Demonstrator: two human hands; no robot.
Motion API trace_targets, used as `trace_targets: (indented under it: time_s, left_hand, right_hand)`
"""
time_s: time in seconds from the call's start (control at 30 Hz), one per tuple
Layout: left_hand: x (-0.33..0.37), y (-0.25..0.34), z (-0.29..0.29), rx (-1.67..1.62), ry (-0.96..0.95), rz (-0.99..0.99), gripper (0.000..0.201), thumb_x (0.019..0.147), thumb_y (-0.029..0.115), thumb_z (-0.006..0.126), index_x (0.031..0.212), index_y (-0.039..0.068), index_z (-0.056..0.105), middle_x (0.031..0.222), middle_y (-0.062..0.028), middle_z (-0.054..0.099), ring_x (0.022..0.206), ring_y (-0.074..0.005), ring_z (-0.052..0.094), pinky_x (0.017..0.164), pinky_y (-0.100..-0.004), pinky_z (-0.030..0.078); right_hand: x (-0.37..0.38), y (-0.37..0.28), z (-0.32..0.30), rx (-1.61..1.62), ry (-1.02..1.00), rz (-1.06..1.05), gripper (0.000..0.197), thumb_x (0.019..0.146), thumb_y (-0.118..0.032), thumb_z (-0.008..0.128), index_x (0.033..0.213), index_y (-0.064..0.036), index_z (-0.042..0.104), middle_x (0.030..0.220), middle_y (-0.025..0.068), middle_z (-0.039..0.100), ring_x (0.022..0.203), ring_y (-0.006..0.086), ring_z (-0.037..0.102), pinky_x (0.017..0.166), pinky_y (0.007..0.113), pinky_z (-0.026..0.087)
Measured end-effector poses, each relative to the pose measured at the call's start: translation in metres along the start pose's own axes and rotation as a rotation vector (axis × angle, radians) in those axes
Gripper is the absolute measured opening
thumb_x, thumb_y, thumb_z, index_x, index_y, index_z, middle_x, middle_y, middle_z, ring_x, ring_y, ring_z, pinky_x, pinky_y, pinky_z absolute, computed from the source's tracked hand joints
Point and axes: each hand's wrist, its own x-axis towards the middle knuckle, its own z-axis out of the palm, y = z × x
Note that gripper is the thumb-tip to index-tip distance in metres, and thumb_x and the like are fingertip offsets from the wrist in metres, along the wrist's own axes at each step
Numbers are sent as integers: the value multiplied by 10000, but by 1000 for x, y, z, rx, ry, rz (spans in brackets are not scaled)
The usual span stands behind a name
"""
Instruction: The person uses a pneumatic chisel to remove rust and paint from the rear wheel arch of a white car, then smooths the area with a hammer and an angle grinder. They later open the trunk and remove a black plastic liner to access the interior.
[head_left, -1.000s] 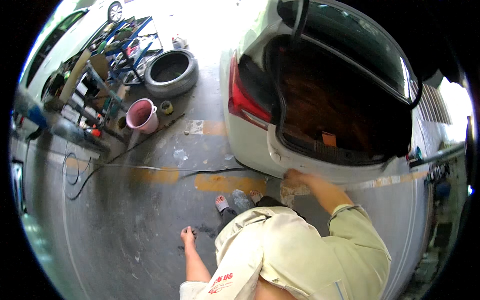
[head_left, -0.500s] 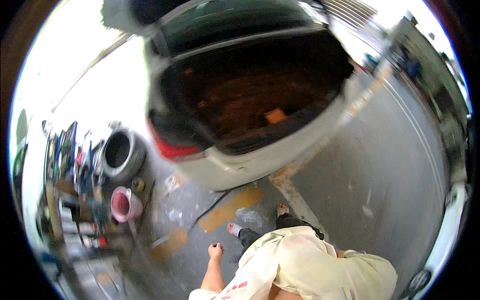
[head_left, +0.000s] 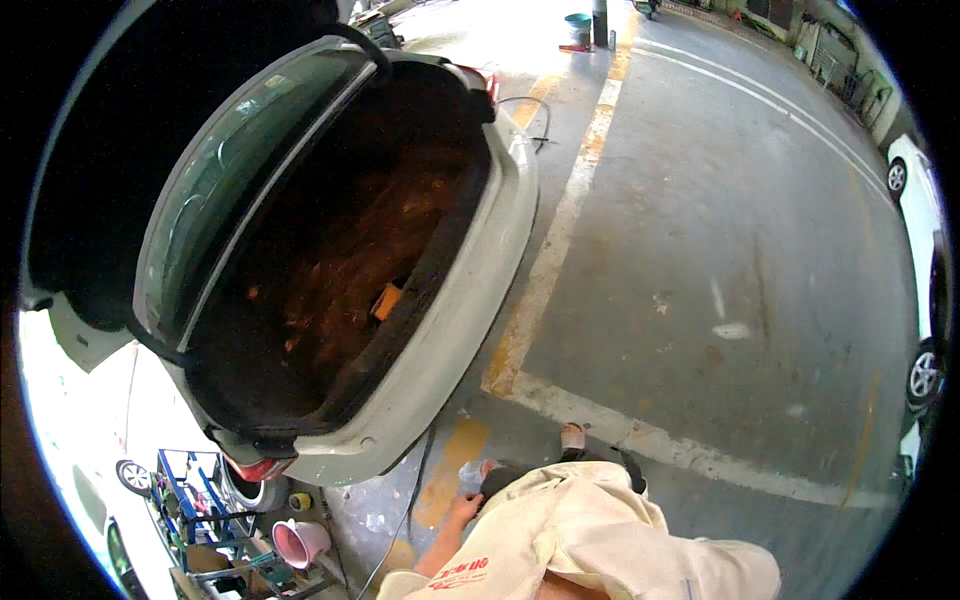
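Observation:
My left hand [head_left: 464,508] hangs low beside my dark trouser leg, its fingers loosely curled, and I see nothing in it. The right hand is out of sight; only the pale jacket sleeve [head_left: 725,565] shows on that side. Ahead and to the left stands a light-coloured car with its tailgate raised, its rear bumper [head_left: 440,385] facing me. Inside the dark, brown-toned boot [head_left: 330,270], a small orange block [head_left: 386,302] lies near the sill. Both of my hands are away from the car.
A pink bucket [head_left: 300,542], a tyre [head_left: 255,492] and a blue-framed rack [head_left: 190,500] of mixed items crowd the lower left. A dark cable [head_left: 412,500] runs over the floor by the bumper. White cars [head_left: 915,220] line the right; a teal bucket [head_left: 577,22] stands far ahead.
My view has turned right, so the car now sits further left and more open floor shows. My left hand has come closer to my leg.

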Motion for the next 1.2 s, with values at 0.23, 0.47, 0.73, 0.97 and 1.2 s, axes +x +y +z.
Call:
trace_targets:
  time_s: [0.23, 0.47, 0.73, 0.97, 1.2]
  left_hand:
    - [67, 124, -17, 122, 1, 96, 367, 813, 314, 631, 990, -3, 679, 924, -171, 685, 852, -274, 653, 758, -368, 489]
    - [202, 263, 1, 332, -35, 172, 450, 779, 379, 628, 1046, 19, 668, 1021, -182, 666, 955, -306, 640, 837, -381, 485]
    - [340, 503, -23, 126, -68, 309, 444, 785, 401, 631, 1027, 32, 677, 1027, -203, 657, 979, -328, 624, 853, -400, 475]
    - [342, 716, -176, -351, 746, 662, 315, 855, 299, 615, 862, -16, 616, 884, -197, 645, 836, -345, 617, 746, -422, 474]
    - [345, 812, -300, -193, 1329, 652, 403, 866, 302, 627, 1078, -11, 490, 1094, -195, 535, 1038, -360, 496, 862, -451, 445]
  right_hand:
    - [43, -103, -39, 472, 14, -48, 242, 783, -191, 593, 913, 13, 597, 861, 157, 616, 762, 330, 594, 676, 443, 483]
    - [85, -194, -16, 482, -67, -20, 231, 785, -182, 587, 901, 17, 580, 833, 144, 606, 725, 322, 587, 651, 438, 483]
    - [132, -291, -20, 490, -41, 59, 220, 787, -172, 579, 888, 22, 559, 801, 129, 595, 683, 314, 580, 622, 432, 482]
    - [179, -500, -128, 669, 179, -228, 69, 801, -86, 499, 767, -25, 496, 620, 91, 502, 491, 191, 494, 433, 316, 415]
    - [152, -741, -36, -88, 169, -701, 235, 788, -118, 602, 957, 44, 575, 791, 166, 624, 679, 287, 627, 593, 369, 505]
